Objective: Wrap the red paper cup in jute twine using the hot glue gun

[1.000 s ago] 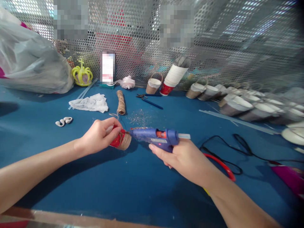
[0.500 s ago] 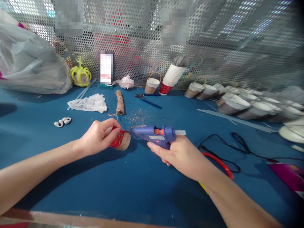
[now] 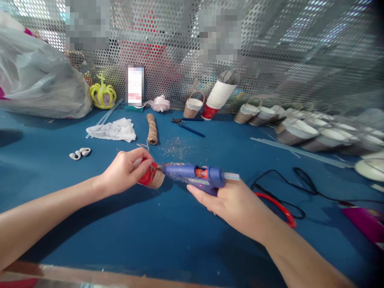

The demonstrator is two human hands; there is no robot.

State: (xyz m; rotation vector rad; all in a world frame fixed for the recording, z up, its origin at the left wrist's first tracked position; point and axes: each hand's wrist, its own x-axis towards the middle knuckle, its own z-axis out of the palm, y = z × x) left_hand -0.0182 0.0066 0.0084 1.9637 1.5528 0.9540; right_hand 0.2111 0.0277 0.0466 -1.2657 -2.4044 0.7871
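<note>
Lying on its side, a red paper cup (image 3: 145,179) has brown twine wound around the end nearer the right. My left hand (image 3: 124,171) grips it with fingers and thumb, hiding part of the cup. In my right hand (image 3: 235,202) is a blue hot glue gun (image 3: 181,173) with a clear glue stick (image 3: 232,176) poking out of its back. The gun's nozzle points left and meets the twine-covered part of the cup; whether it touches I cannot tell. A bundle of twine (image 3: 153,130) lies just beyond my left hand, its loose strand running toward the cup.
Blue-handled pliers (image 3: 192,128) lie behind the glue gun. Leaning cups (image 3: 220,94) and many small twine baskets (image 3: 297,130) line the back right. A black cable (image 3: 270,172) and red handle (image 3: 280,208) lie right. A plastic bag (image 3: 39,76) fills the back left.
The back of the glue gun has dropped and shifted a little right, tilting the gun more, with my right hand following. My left hand keeps its grip on the cup.
</note>
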